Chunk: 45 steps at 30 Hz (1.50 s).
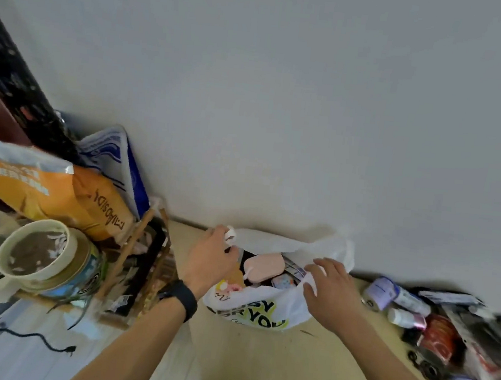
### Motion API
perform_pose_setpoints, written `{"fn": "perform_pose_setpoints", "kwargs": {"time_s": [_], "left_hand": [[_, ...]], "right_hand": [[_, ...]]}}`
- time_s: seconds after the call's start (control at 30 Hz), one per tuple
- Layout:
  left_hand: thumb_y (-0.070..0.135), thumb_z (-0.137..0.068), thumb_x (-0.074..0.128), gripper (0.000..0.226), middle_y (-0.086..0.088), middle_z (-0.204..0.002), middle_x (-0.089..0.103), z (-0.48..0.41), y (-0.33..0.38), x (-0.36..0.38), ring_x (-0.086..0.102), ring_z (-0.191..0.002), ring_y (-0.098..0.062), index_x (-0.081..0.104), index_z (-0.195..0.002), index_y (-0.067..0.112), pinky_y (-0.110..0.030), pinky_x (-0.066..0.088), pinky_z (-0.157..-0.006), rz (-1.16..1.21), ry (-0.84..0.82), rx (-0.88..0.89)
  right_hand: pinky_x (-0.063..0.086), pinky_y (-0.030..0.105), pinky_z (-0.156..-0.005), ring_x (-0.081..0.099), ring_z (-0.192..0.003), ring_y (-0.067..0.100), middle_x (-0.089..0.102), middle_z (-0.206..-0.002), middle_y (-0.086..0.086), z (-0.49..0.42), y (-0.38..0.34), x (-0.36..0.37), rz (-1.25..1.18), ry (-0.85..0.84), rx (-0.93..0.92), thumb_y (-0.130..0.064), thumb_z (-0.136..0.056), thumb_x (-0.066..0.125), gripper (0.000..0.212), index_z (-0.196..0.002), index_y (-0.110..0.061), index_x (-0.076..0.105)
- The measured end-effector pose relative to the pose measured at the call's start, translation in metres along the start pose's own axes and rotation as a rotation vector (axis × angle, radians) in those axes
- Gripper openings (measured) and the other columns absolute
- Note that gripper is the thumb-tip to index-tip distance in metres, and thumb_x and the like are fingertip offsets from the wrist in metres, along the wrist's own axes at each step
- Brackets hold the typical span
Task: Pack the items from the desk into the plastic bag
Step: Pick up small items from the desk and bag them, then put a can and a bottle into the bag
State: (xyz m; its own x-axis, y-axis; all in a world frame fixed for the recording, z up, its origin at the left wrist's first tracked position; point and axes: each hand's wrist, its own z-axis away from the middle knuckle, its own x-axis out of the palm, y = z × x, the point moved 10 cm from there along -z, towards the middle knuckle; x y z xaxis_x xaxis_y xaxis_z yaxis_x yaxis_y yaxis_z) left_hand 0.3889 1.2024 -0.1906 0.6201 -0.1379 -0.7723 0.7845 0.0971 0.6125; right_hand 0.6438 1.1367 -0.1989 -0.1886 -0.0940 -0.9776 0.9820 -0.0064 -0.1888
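Both hands hold the plastic bag point(262, 310) open at the desk's point(287, 365) back edge.
The left hand point(210, 256) curls round the bag's left handle, and the right hand point(333, 286) pinches its right rim. A pink pouch point(263, 266) lies on top inside, while bottles and packets point(386, 291) wait toward the desk's right edge. The film looks thin, slippery and limp, likely to sag once loaded, so I'd lift by both handles, never the rim.
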Motion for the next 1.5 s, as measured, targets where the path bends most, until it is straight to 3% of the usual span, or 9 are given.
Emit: {"fn": "perform_pose_setpoints", "kwargs": {"time_s": [0.1, 0.33, 0.53, 0.73, 0.87, 0.97, 1.17, 1.33, 1.5], "left_hand": [[0.043, -0.088, 0.058, 0.055, -0.006, -0.127, 0.054, -0.003, 0.000, 0.008, 0.058, -0.107, -0.030, 0.040, -0.135, 0.021, -0.044, 0.051, -0.088, -0.017, -0.001, -0.030], [0.036, -0.077, 0.069, 0.079, -0.011, -0.148, 0.029, 0.005, 0.017, -0.009, 0.035, -0.130, -0.037, 0.028, -0.143, 0.022, -0.050, 0.037, -0.101, -0.249, 0.208, -0.027], [0.025, -0.079, 0.066, 0.068, -0.009, -0.151, 0.031, 0.024, 0.103, 0.027, 0.033, -0.135, -0.033, 0.036, -0.140, 0.023, -0.049, 0.033, -0.107, -0.242, 0.198, 0.306], [0.024, -0.082, 0.063, 0.063, -0.003, -0.150, 0.035, 0.068, 0.213, 0.121, 0.037, -0.134, -0.025, 0.037, -0.139, 0.027, -0.040, 0.034, -0.109, -0.182, 0.009, 0.641], [0.026, -0.077, 0.064, 0.070, -0.005, -0.147, 0.040, 0.086, 0.249, 0.203, 0.041, -0.131, -0.025, 0.034, -0.140, 0.025, -0.040, 0.038, -0.106, -0.230, -0.168, 0.716], [0.030, -0.078, 0.064, 0.074, -0.008, -0.145, 0.041, 0.082, 0.253, 0.264, 0.043, -0.130, -0.030, 0.032, -0.143, 0.020, -0.040, 0.036, -0.104, -0.324, -0.302, 0.641], [0.042, -0.081, 0.062, 0.081, -0.007, -0.146, 0.033, 0.048, 0.226, 0.367, 0.036, -0.131, -0.030, 0.022, -0.149, 0.026, -0.040, 0.032, -0.103, -0.398, -0.549, 0.226], [0.052, -0.079, 0.066, 0.079, -0.009, -0.135, 0.046, 0.017, 0.219, 0.418, 0.046, -0.123, -0.032, 0.030, -0.142, 0.021, -0.041, 0.037, -0.096, -0.310, -0.513, 0.013], [0.055, -0.083, 0.061, 0.067, -0.009, -0.130, 0.051, -0.003, 0.206, 0.442, 0.050, -0.118, -0.030, 0.041, -0.134, 0.016, -0.041, 0.040, -0.092, -0.342, -0.458, -0.069]], "right_hand": [[0.053, 0.046, -0.089, 0.060, -0.116, 0.033, 0.069, -0.117, 0.008, 0.018, 0.014, -0.016, -0.055, 0.134, 0.042, -0.019, -0.070, 0.083, 0.037, -0.105, -0.017, 0.072], [0.051, 0.042, -0.092, 0.056, -0.118, 0.025, 0.061, -0.128, 0.000, 0.055, 0.039, -0.017, -0.223, 0.241, 0.142, -0.022, -0.079, 0.074, 0.039, -0.117, -0.019, 0.065], [0.052, 0.044, -0.092, 0.057, -0.116, 0.029, 0.063, -0.126, 0.004, 0.090, 0.078, 0.004, -0.305, 0.218, 0.249, -0.018, -0.077, 0.077, 0.043, -0.119, -0.016, 0.066], [0.051, 0.042, -0.093, 0.055, -0.120, 0.027, 0.062, -0.129, 0.003, 0.142, 0.149, 0.026, -0.343, 0.171, 0.427, -0.022, -0.080, 0.076, 0.043, -0.122, -0.018, 0.065], [0.049, 0.042, -0.096, 0.053, -0.121, 0.028, 0.061, -0.130, 0.004, 0.172, 0.210, 0.038, -0.326, 0.121, 0.542, -0.025, -0.081, 0.074, 0.044, -0.124, -0.016, 0.063], [0.049, 0.042, -0.095, 0.054, -0.120, 0.029, 0.061, -0.129, 0.005, 0.185, 0.252, 0.042, -0.323, 0.095, 0.591, -0.026, -0.082, 0.074, 0.046, -0.125, -0.015, 0.061], [0.051, 0.042, -0.089, 0.055, -0.113, 0.030, 0.062, -0.124, 0.006, 0.168, 0.311, 0.051, -0.265, 0.034, 0.520, -0.027, -0.081, 0.074, 0.049, -0.126, -0.015, 0.059], [0.047, 0.053, -0.098, 0.056, -0.113, 0.035, 0.061, -0.123, 0.009, 0.114, 0.335, 0.075, -0.180, -0.054, 0.338, -0.025, -0.080, 0.070, 0.048, -0.125, -0.012, 0.058], [0.051, 0.049, -0.083, 0.058, -0.105, 0.034, 0.063, -0.117, 0.010, 0.061, 0.340, 0.103, -0.037, -0.125, 0.219, -0.028, -0.073, 0.079, 0.052, -0.120, -0.014, 0.061]]}}
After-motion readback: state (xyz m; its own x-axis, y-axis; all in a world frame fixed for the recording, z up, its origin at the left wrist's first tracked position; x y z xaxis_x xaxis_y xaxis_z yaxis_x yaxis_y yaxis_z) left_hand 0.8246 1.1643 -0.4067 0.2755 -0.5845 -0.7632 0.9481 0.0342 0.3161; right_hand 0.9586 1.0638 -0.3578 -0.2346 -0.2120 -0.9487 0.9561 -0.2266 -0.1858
